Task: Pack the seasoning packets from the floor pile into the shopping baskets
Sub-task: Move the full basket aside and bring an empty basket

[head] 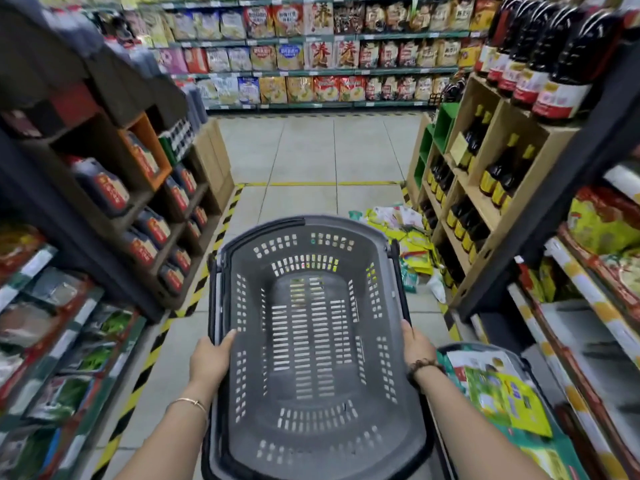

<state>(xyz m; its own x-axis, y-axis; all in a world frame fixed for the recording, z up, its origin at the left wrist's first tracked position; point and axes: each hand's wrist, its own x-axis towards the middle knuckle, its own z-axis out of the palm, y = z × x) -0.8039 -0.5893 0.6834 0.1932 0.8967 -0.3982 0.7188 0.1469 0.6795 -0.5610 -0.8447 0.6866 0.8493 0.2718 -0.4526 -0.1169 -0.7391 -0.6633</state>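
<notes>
Now we hold a grey perforated plastic shopping basket [311,237] out before us in the shop aisle.
Our left hand [211,358] and right hand [417,344] grip its long sides, thumbs over the rim, other fingers hidden beneath. The pile of yellow and green seasoning packets [401,226] lies on the tiled floor [311,161] ahead, beside the wooden shelf [485,209]; a second grey basket [485,346] at our right holds more such packets [502,389].

- My left hand [211,355] grips the left rim of the basket [346,221], thumb hooked over the edge.
- My right hand [417,346] holds the opposite rim, thumb on top.
- Both bare forearms reach forward.
- My left wrist wears a thin bangle [187,401]; my right wears a bead bracelet [424,364].
</notes>
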